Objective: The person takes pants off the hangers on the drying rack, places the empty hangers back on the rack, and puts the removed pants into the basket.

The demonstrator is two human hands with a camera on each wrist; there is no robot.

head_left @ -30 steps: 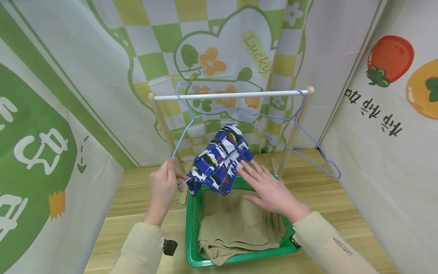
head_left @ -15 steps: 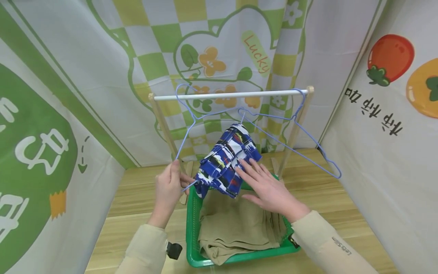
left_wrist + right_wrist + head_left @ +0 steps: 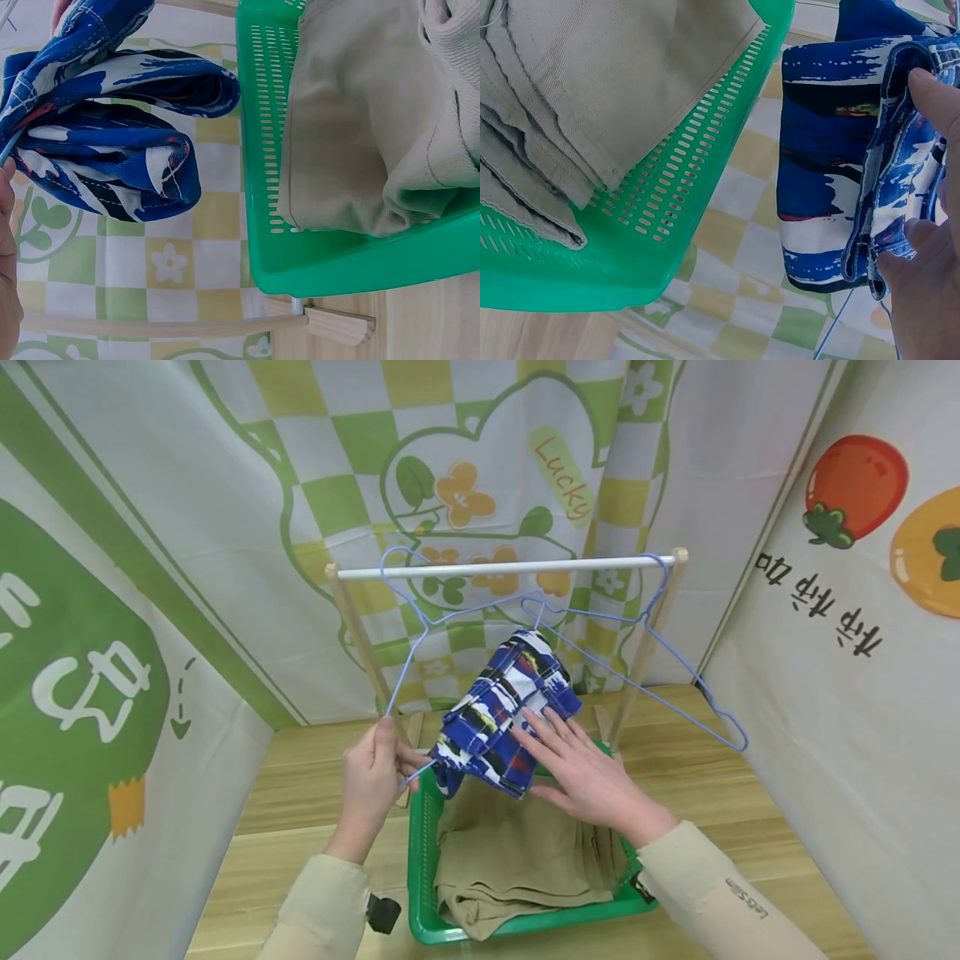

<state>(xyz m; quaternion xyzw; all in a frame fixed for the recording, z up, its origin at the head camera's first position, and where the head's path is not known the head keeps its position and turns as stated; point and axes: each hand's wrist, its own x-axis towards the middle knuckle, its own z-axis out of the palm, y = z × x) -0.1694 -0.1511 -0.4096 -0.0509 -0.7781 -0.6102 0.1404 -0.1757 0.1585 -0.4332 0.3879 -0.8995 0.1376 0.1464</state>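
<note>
while the left hand (image 3: 372, 768) gripped a corner of a light-blue wire hanger (image 3: 408, 668), the right hand (image 3: 588, 772) lay with spread, nearly straight fingers against a blue patterned garment (image 3: 498, 710). the garment, splashed with white, black, red and yellow, was folded over the hanger's lower bar, tilted, above the back part of a green basket (image 3: 417, 860). that basket, on a wood-grain table (image 3: 300, 810), held folded beige cloth (image 3: 517, 852). the hanger's hook overlapped the white rail (image 3: 495, 568) of a wooden-post rack; whether it rested there could not be told. a second hanger (image 3: 645, 618) hung from the rail's right end. writing showed all around: "lucky" in slanted orange letters on the checked curtain (image 3: 363, 510) behind, small dark lettering, seemingly "let's slim", on the right sleeve (image 3: 720, 885), dark slanted chinese characters below a printed red fruit (image 3: 858, 485) on the right wall, and large white characters, partly cut off, on the left wall's green shape (image 3: 82, 660).
</note>
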